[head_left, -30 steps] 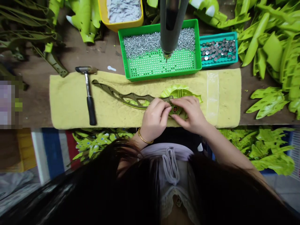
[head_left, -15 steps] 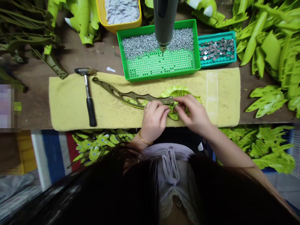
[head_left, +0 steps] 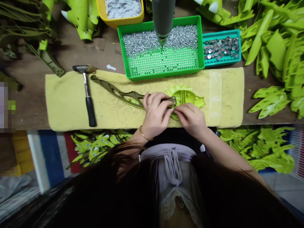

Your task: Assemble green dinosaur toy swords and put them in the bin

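Observation:
My left hand (head_left: 156, 110) is closed over the right end of a long, curved olive plastic piece (head_left: 116, 92) with cut-out openings. Under and beside that end lies a lime-green hollow plastic shell (head_left: 190, 98), its ribbed inside facing up. My right hand (head_left: 191, 118) pinches at the near edge of the shell, its fingertips meeting those of my left hand. Whatever is between the right fingertips is hidden. Both parts rest on a yellow cloth (head_left: 68, 101).
A hammer (head_left: 87, 95) lies left on the cloth. Behind are a green basket of screws (head_left: 163, 74), a teal tray of metal discs (head_left: 222, 63) and a yellow bin (head_left: 123, 22). A power screwdriver (head_left: 162, 22) hangs above the basket. Lime-green parts (head_left: 277, 57) pile up at right.
My left hand has slid over the olive piece, covering more of its end. My right hand has dropped off that end to the shell's near edge, fingers now pinched together. The view has shifted slightly.

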`<action>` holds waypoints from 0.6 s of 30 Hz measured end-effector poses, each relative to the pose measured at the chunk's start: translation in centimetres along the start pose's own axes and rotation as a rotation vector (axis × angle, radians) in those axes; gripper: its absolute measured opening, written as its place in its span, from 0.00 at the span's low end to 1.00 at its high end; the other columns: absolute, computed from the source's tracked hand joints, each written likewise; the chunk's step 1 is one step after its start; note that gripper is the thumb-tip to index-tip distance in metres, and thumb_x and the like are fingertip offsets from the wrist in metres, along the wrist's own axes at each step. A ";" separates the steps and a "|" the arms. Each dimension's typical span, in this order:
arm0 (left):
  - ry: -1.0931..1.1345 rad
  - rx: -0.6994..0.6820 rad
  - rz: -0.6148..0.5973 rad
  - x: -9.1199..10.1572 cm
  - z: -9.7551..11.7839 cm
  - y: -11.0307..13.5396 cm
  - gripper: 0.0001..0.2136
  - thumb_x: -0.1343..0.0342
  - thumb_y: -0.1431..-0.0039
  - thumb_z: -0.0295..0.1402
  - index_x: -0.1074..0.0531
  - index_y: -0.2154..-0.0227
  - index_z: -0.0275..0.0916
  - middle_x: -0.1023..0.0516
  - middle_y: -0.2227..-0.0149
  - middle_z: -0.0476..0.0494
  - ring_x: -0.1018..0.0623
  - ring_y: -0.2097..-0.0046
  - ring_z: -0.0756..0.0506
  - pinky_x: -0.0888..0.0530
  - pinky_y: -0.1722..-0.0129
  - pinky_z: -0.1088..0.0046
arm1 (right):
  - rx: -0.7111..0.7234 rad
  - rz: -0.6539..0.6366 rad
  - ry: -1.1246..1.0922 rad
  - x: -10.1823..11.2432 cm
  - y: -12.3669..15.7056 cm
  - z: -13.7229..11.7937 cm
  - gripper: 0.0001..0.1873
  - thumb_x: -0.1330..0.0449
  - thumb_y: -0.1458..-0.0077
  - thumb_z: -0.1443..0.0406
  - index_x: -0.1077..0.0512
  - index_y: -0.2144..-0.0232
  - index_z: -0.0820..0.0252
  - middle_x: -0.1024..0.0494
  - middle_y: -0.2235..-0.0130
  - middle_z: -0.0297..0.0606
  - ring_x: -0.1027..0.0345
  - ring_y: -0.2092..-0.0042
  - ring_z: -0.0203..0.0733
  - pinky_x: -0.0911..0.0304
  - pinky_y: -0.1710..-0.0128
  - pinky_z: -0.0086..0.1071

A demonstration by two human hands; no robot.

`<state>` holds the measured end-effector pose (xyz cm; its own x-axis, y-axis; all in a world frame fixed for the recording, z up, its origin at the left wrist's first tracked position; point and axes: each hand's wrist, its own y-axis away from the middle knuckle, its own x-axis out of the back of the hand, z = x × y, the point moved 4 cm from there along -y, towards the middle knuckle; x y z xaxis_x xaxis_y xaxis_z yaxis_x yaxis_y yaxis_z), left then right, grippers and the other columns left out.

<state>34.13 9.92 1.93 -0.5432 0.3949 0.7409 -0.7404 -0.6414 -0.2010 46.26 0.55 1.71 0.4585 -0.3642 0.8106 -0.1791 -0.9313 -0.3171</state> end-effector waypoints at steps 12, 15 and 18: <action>-0.092 0.013 0.041 -2.1 -0.6 1.4 0.16 0.48 0.36 0.42 0.30 0.48 0.44 0.31 0.39 0.40 0.36 0.35 0.37 0.55 0.32 0.43 | -0.185 -0.086 0.108 0.4 -1.2 -0.4 0.08 0.45 0.40 0.61 0.28 0.66 0.56 0.29 0.58 0.44 0.32 0.57 0.46 0.31 0.63 0.40; -0.064 0.028 0.044 -2.1 -0.5 1.4 0.16 0.48 0.36 0.42 0.30 0.48 0.46 0.30 0.39 0.42 0.36 0.34 0.37 0.55 0.32 0.42 | -0.212 -0.092 0.059 0.1 -1.6 -0.1 0.10 0.47 0.39 0.59 0.30 0.68 0.56 0.31 0.59 0.44 0.34 0.54 0.49 0.32 0.57 0.48; -0.020 0.043 0.022 -2.1 -0.8 1.4 0.16 0.48 0.36 0.42 0.30 0.48 0.46 0.31 0.39 0.42 0.37 0.34 0.36 0.57 0.32 0.41 | -0.288 -0.113 0.010 -0.1 -1.9 0.6 0.12 0.45 0.40 0.55 0.31 0.69 0.56 0.32 0.59 0.44 0.35 0.54 0.50 0.33 0.54 0.51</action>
<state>33.94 8.66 -0.42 -0.5511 0.3672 0.7493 -0.7104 -0.6776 -0.1904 47.10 2.31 1.91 0.4812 -0.2566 0.8382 -0.3675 -0.9272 -0.0728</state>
